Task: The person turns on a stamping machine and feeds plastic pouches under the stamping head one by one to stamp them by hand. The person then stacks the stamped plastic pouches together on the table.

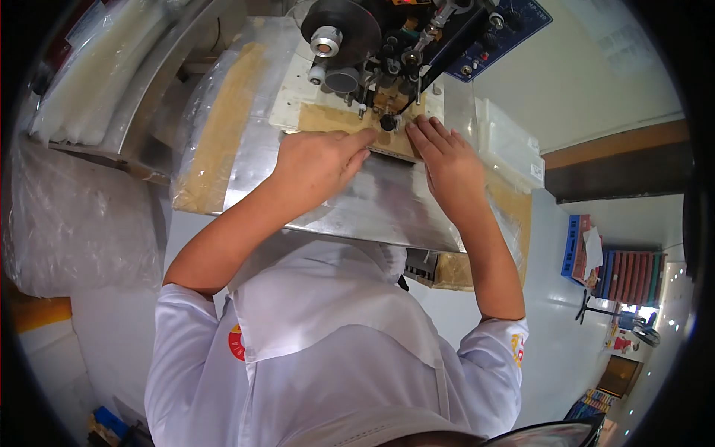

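Observation:
A machine with a black reel (344, 33) and a metal printing or stamping head (395, 71) stands in front of me, over a tan plate (328, 117). My left hand (320, 160) rests at the plate's front left, index finger stretched towards the small black knob (388, 122) and thumb just below it. My right hand (449, 160) lies at the plate's right side, fingers extended and palm down. Whether a thin clear sheet lies under the fingers, I cannot make out. Both hands are near the head's underside.
A shiny metal tabletop (261, 171) carries the machine. Clear plastic bags (97, 82) are piled on a metal stand at left. A stack of clear plastic packs (510, 145) sits at right. A blue control panel (503, 37) is behind. Colored crates (629, 274) stand far right.

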`<move>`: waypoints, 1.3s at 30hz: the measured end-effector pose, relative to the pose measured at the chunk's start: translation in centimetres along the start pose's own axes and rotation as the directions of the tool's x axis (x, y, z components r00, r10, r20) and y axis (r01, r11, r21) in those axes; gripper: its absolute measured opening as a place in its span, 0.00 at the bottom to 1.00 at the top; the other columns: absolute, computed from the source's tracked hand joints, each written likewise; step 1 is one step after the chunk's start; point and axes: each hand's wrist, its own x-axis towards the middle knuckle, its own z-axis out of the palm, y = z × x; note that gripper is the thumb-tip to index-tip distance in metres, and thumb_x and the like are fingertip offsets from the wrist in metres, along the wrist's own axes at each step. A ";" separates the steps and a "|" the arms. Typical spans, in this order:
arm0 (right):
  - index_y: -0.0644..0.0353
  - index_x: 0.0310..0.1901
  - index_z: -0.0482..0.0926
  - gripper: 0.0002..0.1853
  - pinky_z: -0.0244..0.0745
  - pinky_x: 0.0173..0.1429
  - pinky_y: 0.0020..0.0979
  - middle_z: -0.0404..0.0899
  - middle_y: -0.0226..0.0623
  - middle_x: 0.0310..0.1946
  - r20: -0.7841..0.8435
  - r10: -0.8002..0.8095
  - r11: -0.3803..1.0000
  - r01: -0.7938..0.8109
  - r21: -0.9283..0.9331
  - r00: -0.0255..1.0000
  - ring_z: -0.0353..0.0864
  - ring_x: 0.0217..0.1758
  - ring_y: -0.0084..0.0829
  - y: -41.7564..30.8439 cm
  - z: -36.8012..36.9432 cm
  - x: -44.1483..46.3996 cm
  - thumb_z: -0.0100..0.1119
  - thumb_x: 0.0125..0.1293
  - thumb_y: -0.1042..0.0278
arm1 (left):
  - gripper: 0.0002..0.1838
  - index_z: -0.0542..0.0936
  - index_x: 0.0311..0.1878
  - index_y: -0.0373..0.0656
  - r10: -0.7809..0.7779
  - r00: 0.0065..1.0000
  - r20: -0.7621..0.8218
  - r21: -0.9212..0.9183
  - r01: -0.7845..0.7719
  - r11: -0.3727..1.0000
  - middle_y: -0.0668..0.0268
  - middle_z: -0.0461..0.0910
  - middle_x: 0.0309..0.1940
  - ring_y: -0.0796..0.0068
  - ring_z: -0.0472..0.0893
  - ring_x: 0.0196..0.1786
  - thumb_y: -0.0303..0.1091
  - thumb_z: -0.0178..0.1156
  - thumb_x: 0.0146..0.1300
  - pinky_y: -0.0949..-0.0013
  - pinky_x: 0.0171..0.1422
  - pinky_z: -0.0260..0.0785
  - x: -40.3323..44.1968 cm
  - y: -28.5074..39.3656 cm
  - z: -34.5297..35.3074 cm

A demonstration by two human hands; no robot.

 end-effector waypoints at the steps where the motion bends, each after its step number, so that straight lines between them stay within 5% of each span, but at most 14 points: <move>1: 0.54 0.63 0.78 0.26 0.73 0.70 0.47 0.79 0.37 0.65 -0.001 0.004 1.000 -0.004 0.004 1.000 0.77 0.69 0.41 -0.1 -0.1 0.1 0.57 0.62 0.79 | 0.14 0.85 0.54 0.52 -0.001 1.000 0.002 -0.001 0.001 1.000 0.66 0.86 0.32 0.64 0.85 0.32 0.38 0.65 0.66 0.63 0.33 0.76 0.1 0.0 0.0; 8: 0.52 0.63 0.79 0.26 0.71 0.72 0.46 0.80 0.36 0.64 -0.022 0.026 1.000 -0.026 0.000 0.999 0.76 0.70 0.39 0.0 0.7 0.0 0.56 0.63 0.78 | 0.15 0.84 0.56 0.51 -0.029 0.999 0.030 -0.037 0.030 0.999 0.63 0.86 0.33 0.63 0.84 0.31 0.37 0.64 0.66 0.63 0.35 0.75 -0.1 0.2 -0.8; 13: 0.49 0.63 0.79 0.29 0.67 0.74 0.47 0.76 0.40 0.67 -0.044 0.075 0.996 -0.078 -0.051 0.996 0.72 0.72 0.49 3.3 -0.2 -3.5 0.54 0.59 0.82 | 0.17 0.84 0.58 0.49 -0.039 0.997 0.070 -0.130 0.048 0.990 0.58 0.85 0.37 0.62 0.83 0.32 0.30 0.65 0.65 0.63 0.39 0.75 -1.7 -0.2 -3.1; 14: 0.47 0.63 0.79 0.31 0.67 0.74 0.47 0.76 0.40 0.67 -0.081 0.078 0.992 -0.085 -0.090 0.994 0.71 0.72 0.50 4.8 -0.7 -4.5 0.54 0.58 0.83 | 0.18 0.84 0.57 0.46 -0.113 0.976 0.185 -0.120 0.137 0.983 0.57 0.85 0.41 0.60 0.83 0.39 0.26 0.66 0.63 0.62 0.44 0.76 -2.1 -0.5 -4.1; 17: 0.44 0.63 0.80 0.33 0.70 0.69 0.47 0.78 0.42 0.62 -0.152 0.298 0.929 -0.323 -0.180 0.942 0.74 0.66 0.51 9.4 0.2 -10.2 0.54 0.56 0.86 | 0.17 0.84 0.54 0.43 0.063 0.976 0.209 -0.135 -0.035 0.990 0.58 0.85 0.43 0.58 0.83 0.47 0.28 0.68 0.61 0.62 0.50 0.76 -3.6 -2.7 -4.9; 18: 0.44 0.63 0.80 0.33 0.70 0.67 0.48 0.78 0.42 0.61 -0.156 0.376 0.897 -0.401 -0.185 0.913 0.75 0.64 0.50 10.8 1.1 -12.7 0.54 0.57 0.86 | 0.23 0.82 0.58 0.43 0.098 0.956 0.275 -0.186 -0.047 0.981 0.58 0.83 0.54 0.54 0.79 0.60 0.38 0.71 0.60 0.58 0.63 0.72 -4.2 -3.0 -4.9; 20: 0.44 0.64 0.79 0.31 0.71 0.66 0.48 0.79 0.44 0.58 -0.150 0.479 0.837 -0.502 -0.220 0.865 0.77 0.62 0.49 13.5 4.9 -18.5 0.54 0.60 0.84 | 0.30 0.80 0.62 0.44 0.160 0.945 0.286 -0.145 -0.123 0.982 0.58 0.79 0.61 0.52 0.75 0.66 0.47 0.71 0.58 0.55 0.69 0.66 -4.9 -2.2 -4.1; 22: 0.49 0.66 0.78 0.26 0.69 0.69 0.48 0.78 0.48 0.61 0.145 0.661 0.749 -0.635 -0.187 0.737 0.75 0.65 0.51 14.6 8.1 -23.8 0.59 0.65 0.75 | 0.41 0.76 0.68 0.46 0.163 0.914 0.371 -0.096 -0.137 0.986 0.58 0.71 0.71 0.50 0.67 0.74 0.59 0.70 0.54 0.49 0.78 0.57 -5.7 -2.2 -3.4; 26: 0.62 0.67 0.74 0.32 0.64 0.75 0.49 0.74 0.52 0.67 0.144 0.713 0.680 -0.726 0.101 0.687 0.70 0.72 0.55 13.4 10.7 -27.8 0.68 0.66 0.54 | 0.35 0.79 0.65 0.48 0.165 0.930 0.328 -0.013 -0.171 0.985 0.58 0.73 0.68 0.53 0.70 0.71 0.54 0.70 0.57 0.51 0.73 0.61 -6.9 -1.4 -3.3; 29: 0.61 0.65 0.76 0.27 0.65 0.74 0.45 0.77 0.51 0.65 -0.195 0.692 0.720 -0.684 0.117 0.695 0.72 0.71 0.52 12.0 8.2 -25.5 0.66 0.68 0.59 | 0.25 0.83 0.59 0.48 0.178 0.943 0.282 -0.044 -0.173 0.984 0.61 0.79 0.60 0.57 0.75 0.63 0.45 0.70 0.59 0.54 0.66 0.64 -7.6 -0.9 -3.6; 32: 0.60 0.63 0.79 0.23 0.69 0.71 0.41 0.80 0.47 0.62 -0.343 0.712 0.698 -0.563 0.443 0.612 0.77 0.67 0.45 8.0 2.7 -19.1 0.66 0.68 0.65 | 0.16 0.86 0.50 0.47 0.184 0.942 0.279 -0.067 -0.172 0.983 0.66 0.83 0.47 0.62 0.79 0.52 0.36 0.70 0.59 0.58 0.58 0.67 -7.4 -0.9 -3.8; 35: 0.61 0.60 0.80 0.21 0.73 0.66 0.37 0.81 0.42 0.61 -0.205 0.728 0.590 -0.446 0.673 0.654 0.81 0.62 0.39 2.5 -1.3 -14.6 0.68 0.66 0.70 | 0.12 0.87 0.45 0.47 0.207 0.938 0.278 -0.068 -0.196 0.978 0.69 0.83 0.38 0.65 0.80 0.45 0.31 0.71 0.57 0.61 0.51 0.68 -6.4 -0.6 -4.3; 37: 0.59 0.56 0.83 0.21 0.76 0.62 0.39 0.84 0.40 0.56 -0.228 0.435 0.787 -0.245 0.566 0.871 0.83 0.58 0.41 -4.1 -4.8 -10.0 0.72 0.59 0.71 | 0.11 0.86 0.44 0.49 0.276 0.935 0.224 -0.045 -0.273 0.961 0.70 0.82 0.35 0.66 0.80 0.42 0.30 0.70 0.56 0.63 0.46 0.69 -5.8 -0.1 -4.3; 39: 0.54 0.52 0.84 0.20 0.77 0.58 0.37 0.85 0.37 0.49 -0.275 0.137 0.880 0.010 0.475 0.951 0.84 0.53 0.40 -7.7 -4.9 -6.5 0.74 0.55 0.70 | 0.12 0.86 0.43 0.49 0.352 0.925 0.145 -0.040 -0.350 0.936 0.69 0.82 0.35 0.65 0.80 0.41 0.31 0.71 0.55 0.64 0.45 0.70 -4.9 1.7 -5.5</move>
